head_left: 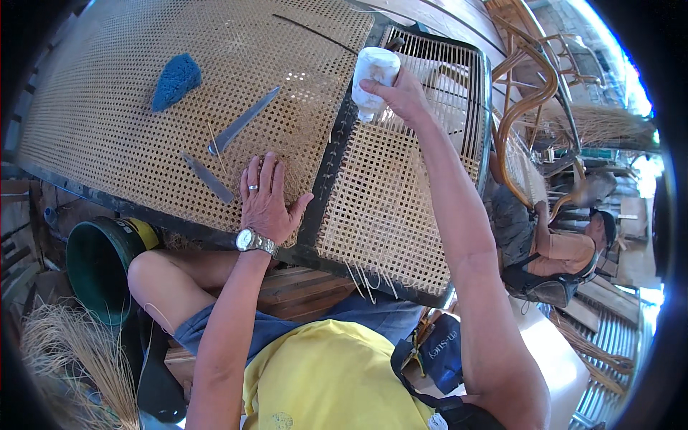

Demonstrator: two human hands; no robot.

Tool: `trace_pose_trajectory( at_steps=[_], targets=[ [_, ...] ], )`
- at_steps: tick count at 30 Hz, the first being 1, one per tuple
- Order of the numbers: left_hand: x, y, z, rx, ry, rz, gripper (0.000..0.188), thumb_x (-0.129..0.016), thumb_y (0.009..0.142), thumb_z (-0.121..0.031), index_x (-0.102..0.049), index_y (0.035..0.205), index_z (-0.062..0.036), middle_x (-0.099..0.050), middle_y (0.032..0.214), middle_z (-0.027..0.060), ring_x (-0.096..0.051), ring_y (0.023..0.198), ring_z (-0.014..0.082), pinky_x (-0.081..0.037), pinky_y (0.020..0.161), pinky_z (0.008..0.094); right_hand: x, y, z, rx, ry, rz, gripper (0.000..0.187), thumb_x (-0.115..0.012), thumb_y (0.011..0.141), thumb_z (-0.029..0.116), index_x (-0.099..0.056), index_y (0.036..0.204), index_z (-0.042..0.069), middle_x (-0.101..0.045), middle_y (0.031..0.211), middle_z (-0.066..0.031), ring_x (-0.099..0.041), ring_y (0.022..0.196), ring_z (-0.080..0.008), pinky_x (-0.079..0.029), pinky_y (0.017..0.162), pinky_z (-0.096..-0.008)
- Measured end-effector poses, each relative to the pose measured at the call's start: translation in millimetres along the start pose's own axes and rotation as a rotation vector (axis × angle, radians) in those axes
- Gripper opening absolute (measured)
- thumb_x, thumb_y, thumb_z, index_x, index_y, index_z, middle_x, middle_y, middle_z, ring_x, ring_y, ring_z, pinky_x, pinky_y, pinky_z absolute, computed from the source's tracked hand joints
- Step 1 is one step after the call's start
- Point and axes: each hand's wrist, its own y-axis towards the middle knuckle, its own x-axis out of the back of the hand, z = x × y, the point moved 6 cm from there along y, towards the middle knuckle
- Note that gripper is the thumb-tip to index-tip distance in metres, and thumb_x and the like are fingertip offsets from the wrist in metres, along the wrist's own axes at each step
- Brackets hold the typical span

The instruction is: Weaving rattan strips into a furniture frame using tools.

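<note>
My right hand grips a white squeeze bottle, tipped with its narrow end down over the dark rail between two woven cane panels. My left hand lies flat, fingers spread, on the large cane panel beside that rail. Left of the bottle, a pointed knife blade, a shorter flat blade and a thin cane strip rest on the large panel. The smaller panel is closely woven at its near part, with mostly parallel strands at its far part.
A blue fuzzy cloth and a thin dark rod lie on the large panel. Loose cane ends hang at the near edge. A green bucket and cane bundle are at left. Another person sits at right near bent rattan frames.
</note>
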Motion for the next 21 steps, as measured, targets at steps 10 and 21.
trace_pose_trajectory(
  at_steps=[10,21],
  targets=[
    [0,1,0,-0.003,0.005,0.014,0.081,-0.061,0.091,-0.060,-0.048,0.142,0.0021,-0.036,0.156,0.0178,-0.028,0.147,0.0408,-0.021,0.120,0.0563,0,6,-11,-0.040,-0.084,-0.011,0.062,-0.089,0.076,0.032,-0.064,0.123,-0.001,-0.073,0.112,-0.0128,-0.070,0.101,-0.0209,-0.054,0.091,-0.0363],
    [0,0,1,0.011,-0.005,0.030,0.081,-0.060,0.092,-0.060,-0.047,0.143,0.0017,-0.036,0.157,0.0186,-0.028,0.147,0.0410,-0.020,0.120,0.0569,0,6,-4,-0.040,-0.149,0.015,0.063,-0.088,0.079,0.025,-0.058,0.129,0.002,-0.069,0.116,-0.0101,-0.067,0.104,-0.0192,-0.054,0.093,-0.0355]
  ],
)
